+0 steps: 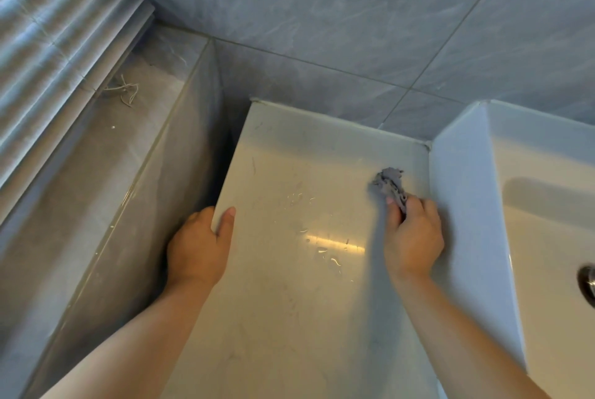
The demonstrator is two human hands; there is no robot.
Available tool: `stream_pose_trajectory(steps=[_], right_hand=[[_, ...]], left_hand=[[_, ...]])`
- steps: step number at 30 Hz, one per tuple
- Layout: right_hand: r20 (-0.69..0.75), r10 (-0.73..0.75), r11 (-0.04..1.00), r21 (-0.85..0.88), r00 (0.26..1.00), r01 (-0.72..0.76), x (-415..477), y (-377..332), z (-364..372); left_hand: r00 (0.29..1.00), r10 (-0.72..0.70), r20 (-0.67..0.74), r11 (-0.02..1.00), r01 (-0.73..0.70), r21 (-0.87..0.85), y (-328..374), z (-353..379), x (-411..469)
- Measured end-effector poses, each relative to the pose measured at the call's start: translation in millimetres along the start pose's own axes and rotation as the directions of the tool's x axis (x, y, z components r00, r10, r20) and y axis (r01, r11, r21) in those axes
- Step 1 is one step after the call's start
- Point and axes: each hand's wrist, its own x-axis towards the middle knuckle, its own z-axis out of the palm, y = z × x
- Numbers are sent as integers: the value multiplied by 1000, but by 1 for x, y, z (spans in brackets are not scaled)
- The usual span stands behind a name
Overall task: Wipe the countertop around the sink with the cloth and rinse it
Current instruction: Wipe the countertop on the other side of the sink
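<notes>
Now, right hand (413, 237) gripping crumpled grey cloth (388, 183) — left hand (196, 247) clasping glossy countertop (289, 318) edge

Bathroom, tiled wall (338, 12), white sink (547, 205), countertop (289, 302)

Two bare hands are in view, one left hand (198, 244) and one right hand (413, 234), over one pale countertop (289, 318). There is one crumpled grey cloth (388, 184) and one white sink (476, 205), with one metal drain (587, 282) partly cut off at the frame's edge. One tiled ledge (96, 173) carries one loose tangle of cord (124, 91), beside one slatted blind (58, 28). The water droplets on the countertop are too small and scattered to count.
</notes>
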Motion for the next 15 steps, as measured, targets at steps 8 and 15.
stream_pose_trajectory(steps=[8, 15], right_hand=[[157, -69, 950, 312, 985, 17, -11, -8, -34], [103, -137, 984, -98, 985, 147, 24, 9, -35]], left_hand=[[1000, 7, 11, 1000, -7, 30, 1, -1, -1], [1000, 7, 11, 999, -8, 53, 0, -1, 0]])
